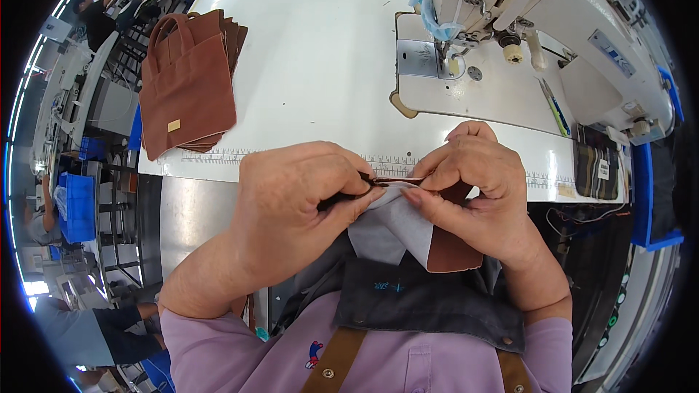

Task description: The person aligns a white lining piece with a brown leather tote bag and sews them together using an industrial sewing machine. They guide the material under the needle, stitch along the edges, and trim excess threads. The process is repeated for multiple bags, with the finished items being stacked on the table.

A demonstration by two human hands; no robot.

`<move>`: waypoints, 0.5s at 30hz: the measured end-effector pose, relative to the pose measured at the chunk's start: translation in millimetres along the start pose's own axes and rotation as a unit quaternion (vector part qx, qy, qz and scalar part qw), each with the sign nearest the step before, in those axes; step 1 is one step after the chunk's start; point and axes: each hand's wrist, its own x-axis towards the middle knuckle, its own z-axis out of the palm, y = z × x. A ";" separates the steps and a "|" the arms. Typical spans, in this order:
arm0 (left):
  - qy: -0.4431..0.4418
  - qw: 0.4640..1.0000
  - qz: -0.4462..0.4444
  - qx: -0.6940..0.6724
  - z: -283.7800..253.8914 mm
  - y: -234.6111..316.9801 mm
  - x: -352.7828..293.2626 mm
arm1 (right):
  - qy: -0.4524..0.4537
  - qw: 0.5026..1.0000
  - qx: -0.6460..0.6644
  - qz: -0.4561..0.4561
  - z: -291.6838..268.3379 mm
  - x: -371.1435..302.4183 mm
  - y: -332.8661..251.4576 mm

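Between both hands, just off the table's front edge, is a brown leather bag piece (pixel 452 249) with a pale grey lining side (pixel 378 229). My left hand (pixel 306 185) pinches its upper edge between thumb and fingers. Close by on the right, my right hand (pixel 473 189) pinches the same edge, thumb below and fingers curled above. The piece hangs down folded in front of my dark apron (pixel 429 295). What exactly lies between the fingertips is partly hidden.
A stack of brown leather bag panels with handles (pixel 189 87) lies at the table's left. The sewing machine (pixel 502 22) stands back right, with thread snips (pixel 556 108) on its bed. A ruler strip (pixel 218 156) runs along the front edge. Blue bins (pixel 76 207) and other people are at left.
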 end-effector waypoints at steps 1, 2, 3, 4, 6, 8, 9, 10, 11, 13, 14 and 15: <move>0.002 1.000 0.010 0.003 0.6 0.3 0.2 | 0.000 1.000 -0.002 -0.001 -0.5 -0.4 0.1; 0.004 1.000 0.019 0.008 0.9 0.7 -0.2 | -0.001 1.000 -0.003 -0.002 -0.7 -1.3 0.0; 0.006 1.000 0.029 0.012 1.1 0.9 -0.7 | -0.002 1.000 -0.003 -0.003 -0.9 -2.0 0.1; 0.003 1.000 0.029 0.009 1.1 0.7 -0.7 | -0.001 1.000 -0.002 -0.004 -0.9 -2.5 0.8; -0.004 1.000 0.031 0.001 0.6 0.2 0.4 | 0.001 1.000 -0.001 -0.005 -1.0 -3.4 1.3; -0.013 1.000 0.019 -0.007 -1.2 2.5 1.3 | -0.003 1.000 0.003 -0.003 -1.7 -3.6 0.7; -0.019 1.000 0.013 -0.011 -1.7 3.1 1.8 | -0.004 1.000 0.004 -0.002 -2.3 -3.9 0.2; -0.021 0.999 0.015 -0.018 -1.7 1.9 2.1 | -0.005 1.000 0.006 0.009 -2.9 -4.1 -0.8; -0.024 0.999 0.017 -0.023 -2.1 0.1 2.5 | -0.006 1.000 0.009 0.019 -3.3 -3.9 -2.3; -0.033 0.999 0.017 -0.036 -3.7 -2.2 4.8 | -0.001 0.999 0.021 0.049 -2.4 -3.3 -5.7; -0.040 0.998 0.014 -0.043 -4.9 -2.8 6.6 | 0.005 0.997 0.030 0.069 -0.9 -2.6 -8.2; -0.048 0.997 0.012 -0.051 -6.1 -3.2 8.5 | -0.003 0.998 0.021 0.060 -1.6 -2.8 -8.0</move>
